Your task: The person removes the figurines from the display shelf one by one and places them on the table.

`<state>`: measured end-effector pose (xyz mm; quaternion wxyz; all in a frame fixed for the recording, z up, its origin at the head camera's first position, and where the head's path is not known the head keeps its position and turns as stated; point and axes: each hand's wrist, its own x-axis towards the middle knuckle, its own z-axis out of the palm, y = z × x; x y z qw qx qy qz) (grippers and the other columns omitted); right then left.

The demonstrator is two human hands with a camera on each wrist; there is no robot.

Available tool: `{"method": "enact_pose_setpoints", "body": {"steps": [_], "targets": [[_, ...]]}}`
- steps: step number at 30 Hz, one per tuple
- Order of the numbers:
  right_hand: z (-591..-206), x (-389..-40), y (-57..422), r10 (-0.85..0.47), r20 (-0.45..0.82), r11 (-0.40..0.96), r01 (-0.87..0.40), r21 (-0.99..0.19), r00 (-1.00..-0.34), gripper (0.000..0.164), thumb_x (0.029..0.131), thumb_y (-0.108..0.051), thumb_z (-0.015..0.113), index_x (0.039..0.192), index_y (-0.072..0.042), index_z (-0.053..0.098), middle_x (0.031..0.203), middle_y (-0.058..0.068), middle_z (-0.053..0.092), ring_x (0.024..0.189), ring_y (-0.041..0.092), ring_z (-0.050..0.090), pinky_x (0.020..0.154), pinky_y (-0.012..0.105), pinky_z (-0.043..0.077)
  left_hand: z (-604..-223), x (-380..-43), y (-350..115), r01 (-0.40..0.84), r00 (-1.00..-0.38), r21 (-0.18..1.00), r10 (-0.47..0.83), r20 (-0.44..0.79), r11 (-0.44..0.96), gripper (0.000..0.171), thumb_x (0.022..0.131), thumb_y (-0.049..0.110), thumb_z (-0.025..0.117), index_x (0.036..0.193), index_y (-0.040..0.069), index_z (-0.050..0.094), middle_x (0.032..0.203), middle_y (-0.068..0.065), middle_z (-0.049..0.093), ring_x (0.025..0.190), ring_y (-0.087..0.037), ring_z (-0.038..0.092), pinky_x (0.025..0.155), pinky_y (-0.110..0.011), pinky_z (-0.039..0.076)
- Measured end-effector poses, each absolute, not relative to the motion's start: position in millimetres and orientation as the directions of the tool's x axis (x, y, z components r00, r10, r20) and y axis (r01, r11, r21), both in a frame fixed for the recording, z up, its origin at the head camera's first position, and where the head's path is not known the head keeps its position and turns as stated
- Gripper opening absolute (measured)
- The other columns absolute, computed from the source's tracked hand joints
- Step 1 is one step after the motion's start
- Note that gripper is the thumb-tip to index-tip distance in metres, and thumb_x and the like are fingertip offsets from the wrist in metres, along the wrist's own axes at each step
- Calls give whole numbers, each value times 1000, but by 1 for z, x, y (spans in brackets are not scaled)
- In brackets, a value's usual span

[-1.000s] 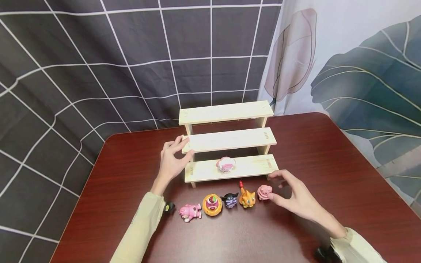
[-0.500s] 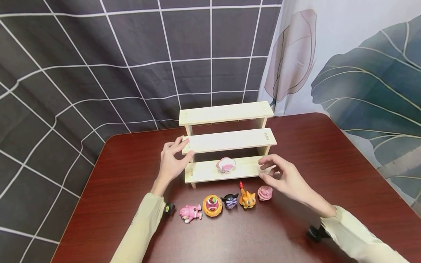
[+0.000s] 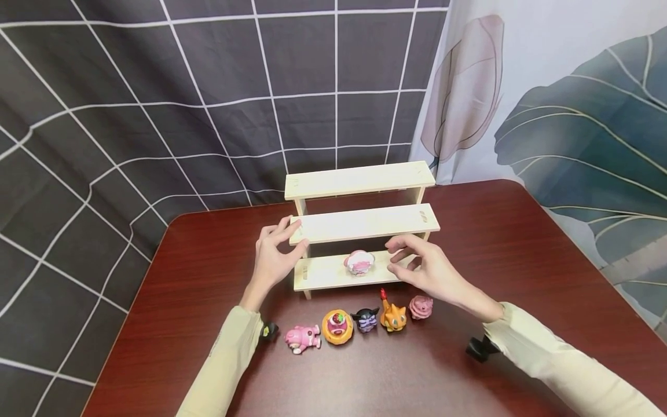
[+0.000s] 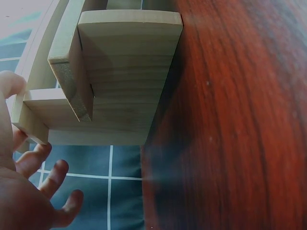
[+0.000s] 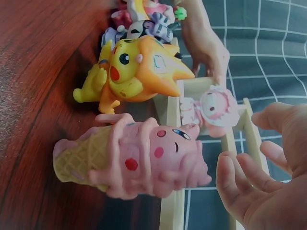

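Note:
A three-tier wooden display stand (image 3: 359, 222) sits on the table. My left hand (image 3: 273, 255) grips the left end of its middle board, thumb in front and fingers behind; the left wrist view shows fingertips (image 4: 36, 155) at the board's end. On the lowest board stands a pink and white figurine (image 3: 359, 263), its pink face visible in the right wrist view. My right hand (image 3: 429, 269) hovers just right of this figurine, fingers spread and loosely bent, holding nothing. Nearest below it stands a pink ice-cream-cone figurine (image 5: 139, 158), beside an orange and yellow figurine (image 5: 134, 69).
Along the stand's front, a pink bear figurine (image 3: 303, 339), a round orange figurine with a strawberry top (image 3: 337, 326) and a black and purple figurine (image 3: 366, 319) continue the row. A dark grid-patterned curtain (image 3: 208, 104) hangs behind the table (image 3: 500, 243).
My right hand has moved left and slightly up, from beside the ice-cream-cone figurine to over the lowest board near the pink and white figurine. My left hand stays on the middle board.

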<state>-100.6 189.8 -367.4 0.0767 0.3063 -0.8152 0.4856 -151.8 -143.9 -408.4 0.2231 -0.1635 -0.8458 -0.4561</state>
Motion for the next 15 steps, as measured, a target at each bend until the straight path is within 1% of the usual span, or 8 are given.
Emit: {"method": "enact_pose_setpoints", "body": {"steps": [7,11,15], "targets": [[-369,-109,178,-458,424,368,-601,-710,-781,37,80,6,77,114,-1,64,103,13,68,85,26,69,62,35,56,-408,-151,-144,475,-851,705,70,520,527,46,82,23,81,125,11,72,138,-14,59,107,-33,50,86,-49,39],[-368,-111,171,-475,396,381,-589,-713,-786,37,80,4,78,114,-2,63,104,12,67,86,26,69,62,35,56,-407,-151,-144,480,-847,703,70,526,525,46,82,23,81,125,10,72,137,-13,59,108,-34,50,88,-50,39],[-367,-112,166,-495,387,380,-595,-708,-778,38,80,3,79,115,1,63,106,13,66,87,27,68,63,36,56,-408,-152,-144,482,-846,704,68,529,522,46,82,23,81,125,10,72,137,-13,60,107,-33,50,87,-49,39]]}}
